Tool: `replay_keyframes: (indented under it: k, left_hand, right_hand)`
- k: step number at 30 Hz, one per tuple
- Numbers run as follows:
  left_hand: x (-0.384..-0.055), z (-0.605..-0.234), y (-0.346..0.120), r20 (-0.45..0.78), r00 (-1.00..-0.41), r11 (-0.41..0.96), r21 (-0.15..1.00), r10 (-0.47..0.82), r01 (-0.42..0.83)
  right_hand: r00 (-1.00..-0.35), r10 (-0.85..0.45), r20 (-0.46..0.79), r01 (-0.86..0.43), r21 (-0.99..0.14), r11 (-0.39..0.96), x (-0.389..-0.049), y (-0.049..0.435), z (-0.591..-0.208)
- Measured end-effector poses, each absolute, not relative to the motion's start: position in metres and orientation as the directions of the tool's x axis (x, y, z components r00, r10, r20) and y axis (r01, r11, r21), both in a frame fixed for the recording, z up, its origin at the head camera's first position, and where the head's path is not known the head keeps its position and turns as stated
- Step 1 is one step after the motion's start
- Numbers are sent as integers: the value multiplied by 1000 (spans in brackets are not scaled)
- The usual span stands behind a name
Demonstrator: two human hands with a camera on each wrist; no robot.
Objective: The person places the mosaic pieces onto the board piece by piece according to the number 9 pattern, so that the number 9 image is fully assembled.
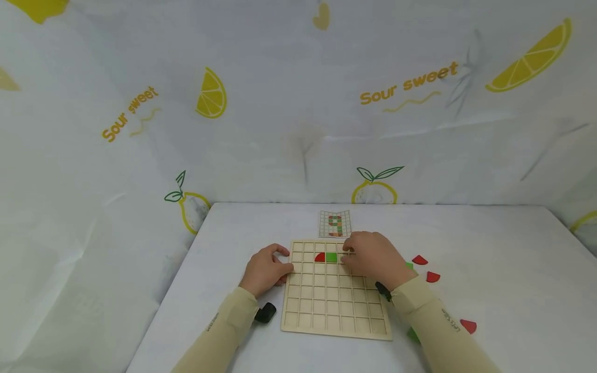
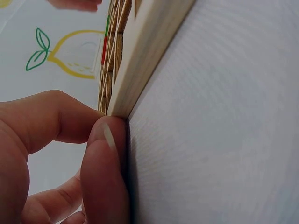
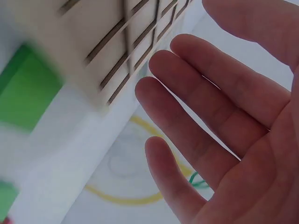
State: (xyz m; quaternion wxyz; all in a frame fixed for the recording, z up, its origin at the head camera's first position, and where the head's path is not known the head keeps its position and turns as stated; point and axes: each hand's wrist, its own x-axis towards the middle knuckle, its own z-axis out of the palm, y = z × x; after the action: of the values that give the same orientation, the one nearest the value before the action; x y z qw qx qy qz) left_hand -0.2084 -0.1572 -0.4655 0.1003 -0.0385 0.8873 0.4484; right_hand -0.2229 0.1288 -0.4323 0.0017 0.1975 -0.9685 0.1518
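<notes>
A pale wooden grid board lies on the table. In its upper rows sit a red quarter-round piece and, directly right of it, a green square piece. My left hand is at the board's left edge; in the left wrist view its thumb and bent index finger pinch the board's rim. Over the upper right of the board is my right hand, its fingertips just right of the green square. The right wrist view shows its fingers spread and fairly straight, with nothing visible between them.
A small printed card with a coloured grid pattern lies behind the board. Loose red quarter-round pieces are scattered at the right. Green pieces lie partly hidden beside my right forearm. A white patterned cloth rises behind the table.
</notes>
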Motion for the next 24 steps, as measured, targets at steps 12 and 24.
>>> replay_keyframes:
  k: [12,24]
  left_hand:
    - [-212,-464,-158,-201,-980,621,769,4,-155]
    - [-207,-465,-154,-202,-979,610,779,30,-141]
  right_hand:
    - [-973,-221,-74,-186,-322,928,-201,226,-427]
    - [-981,-157,-109,-115,-323,940,-190,250,-436]
